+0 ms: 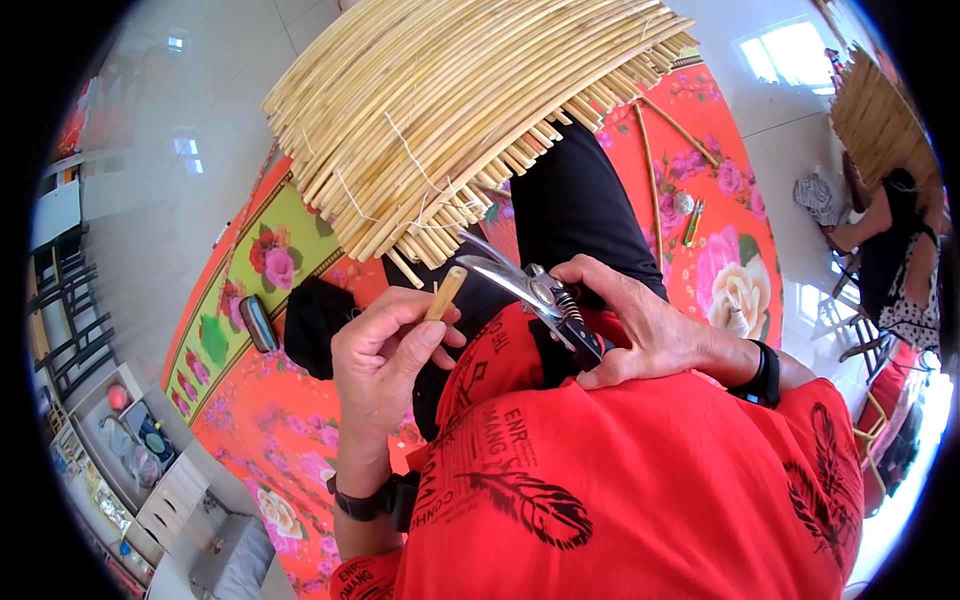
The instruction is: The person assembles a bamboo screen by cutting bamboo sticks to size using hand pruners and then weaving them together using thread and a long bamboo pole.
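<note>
Floor (180, 90): pale glossy tiles reflecting daylight, with a red floral mat (270, 420) spread over it. Window (790, 50): bright, at upper right. Furniture: dark chair frames (60, 320) at left, a white drawer unit (170, 500) at lower left; another person (900, 260) sits at right.

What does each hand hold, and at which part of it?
The left hand pinches a short cane piece at its lower end between thumb and fingers. The right hand grips the pruning shears by the handles, blades open.
</note>
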